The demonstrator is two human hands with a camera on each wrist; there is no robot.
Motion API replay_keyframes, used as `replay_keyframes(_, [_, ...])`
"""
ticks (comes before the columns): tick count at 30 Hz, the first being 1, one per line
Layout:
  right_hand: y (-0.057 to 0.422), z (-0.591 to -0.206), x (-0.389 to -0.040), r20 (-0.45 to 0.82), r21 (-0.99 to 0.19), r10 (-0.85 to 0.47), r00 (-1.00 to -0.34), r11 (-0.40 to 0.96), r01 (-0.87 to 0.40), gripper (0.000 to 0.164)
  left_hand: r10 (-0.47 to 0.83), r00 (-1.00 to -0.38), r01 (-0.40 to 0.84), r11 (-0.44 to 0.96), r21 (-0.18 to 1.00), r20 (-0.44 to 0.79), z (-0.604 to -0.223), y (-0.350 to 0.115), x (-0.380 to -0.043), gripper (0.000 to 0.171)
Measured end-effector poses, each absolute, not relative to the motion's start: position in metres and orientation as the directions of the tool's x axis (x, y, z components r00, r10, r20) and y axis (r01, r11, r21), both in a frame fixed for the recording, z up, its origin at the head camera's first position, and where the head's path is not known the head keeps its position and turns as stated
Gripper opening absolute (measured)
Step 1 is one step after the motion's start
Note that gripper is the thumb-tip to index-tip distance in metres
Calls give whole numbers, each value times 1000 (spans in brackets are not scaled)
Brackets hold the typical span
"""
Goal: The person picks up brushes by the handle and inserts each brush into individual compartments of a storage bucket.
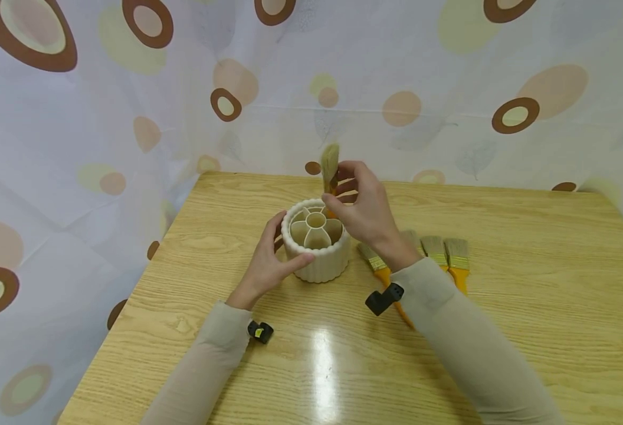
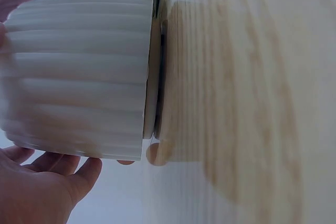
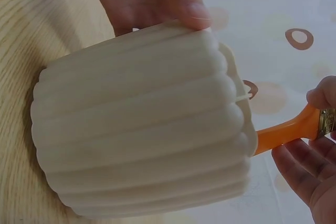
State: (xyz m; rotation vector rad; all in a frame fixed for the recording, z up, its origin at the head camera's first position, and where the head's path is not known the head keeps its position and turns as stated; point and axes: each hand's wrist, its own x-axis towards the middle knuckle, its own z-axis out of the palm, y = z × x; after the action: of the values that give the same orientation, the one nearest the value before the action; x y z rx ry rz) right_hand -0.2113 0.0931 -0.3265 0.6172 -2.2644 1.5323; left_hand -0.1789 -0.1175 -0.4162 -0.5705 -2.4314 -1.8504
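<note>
A cream ribbed round holder [image 1: 322, 264] stands on the wooden table, its inside split by petal-shaped dividers around a central ring. My left hand [image 1: 265, 267] grips it from the left, thumb across the front and fingers around the far side. Over the holder's right rear part, my right hand [image 1: 367, 206] pinches a paintbrush [image 1: 330, 162] near its metal band, bristles up. In the right wrist view, the orange handle [image 3: 283, 134] of that paintbrush reaches down inside the rim, its lower end hidden by the wall.
Several more paintbrushes with orange handles [image 1: 459, 277] lie to the right of the holder, partly covered by my right forearm. A patterned cloth [image 1: 359, 65] hangs behind and to the left of the table [image 1: 534, 277].
</note>
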Motion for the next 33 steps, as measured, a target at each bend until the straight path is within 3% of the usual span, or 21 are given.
replay_keyframes(14, [92, -341, -214, 447, -814, -171, -878, 329, -479, 49, 265, -934, 302, 227, 926, 240, -416, -118, -179, 95])
replay_keyframes(27, [93, -351, -215, 475, -782, -210, -855, 344, -519, 45, 281, -936, 278, 224, 934, 211, -395, -114, -169, 93])
replay_keyframes(33, [94, -357, -214, 478, -771, -231, -848, 353, -531, 44, 266, -938, 288, 236, 928, 223, -410, -116, -177, 94])
